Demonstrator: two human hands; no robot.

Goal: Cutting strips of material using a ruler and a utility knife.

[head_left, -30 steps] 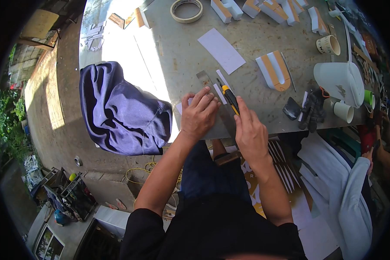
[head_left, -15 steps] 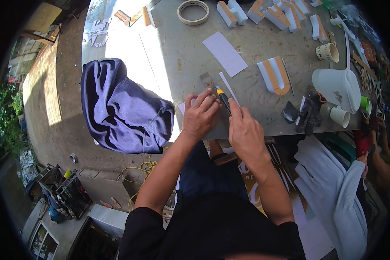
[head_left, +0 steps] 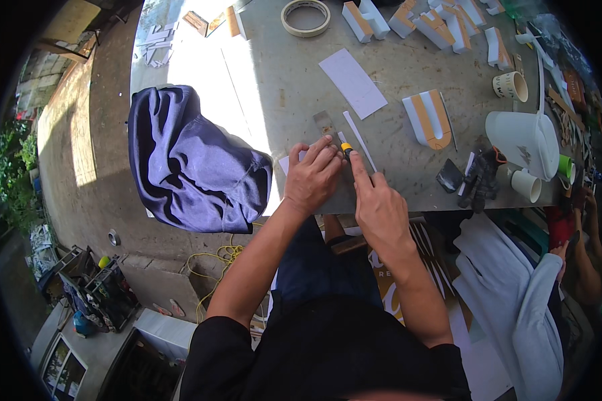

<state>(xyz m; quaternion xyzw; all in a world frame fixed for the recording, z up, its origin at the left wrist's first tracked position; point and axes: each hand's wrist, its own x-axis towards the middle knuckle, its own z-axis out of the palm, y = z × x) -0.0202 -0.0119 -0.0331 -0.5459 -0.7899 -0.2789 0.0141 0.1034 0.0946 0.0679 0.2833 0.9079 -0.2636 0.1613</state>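
Observation:
My right hand (head_left: 383, 212) is closed around a utility knife (head_left: 346, 151) with a black and yellow handle, its index finger stretched along the handle. The blade tip is too small to make out. Beside it, my left hand (head_left: 311, 179) presses down with bent fingers on a flat metal strip (head_left: 324, 123), whose far end sticks out past the fingertips. Under that hand shows a piece of white sheet (head_left: 284, 164), mostly covered. Just right of the knife lies a narrow white strip (head_left: 359, 140). Farther off rests a white rectangular sheet (head_left: 352, 83).
A dark blue cloth (head_left: 194, 164) lies at the table's left edge. To the right are a U-shaped white and tan block (head_left: 427, 120), a black glove (head_left: 480, 179), cups and a white container (head_left: 515, 137). Tape (head_left: 306, 18) and several blocks sit at the back.
The knife handle stands steeper and shows less of its length, and my right index finger reaches closer to its yellow collar. My left hand stays on the metal strip. The whole view shifts slightly.

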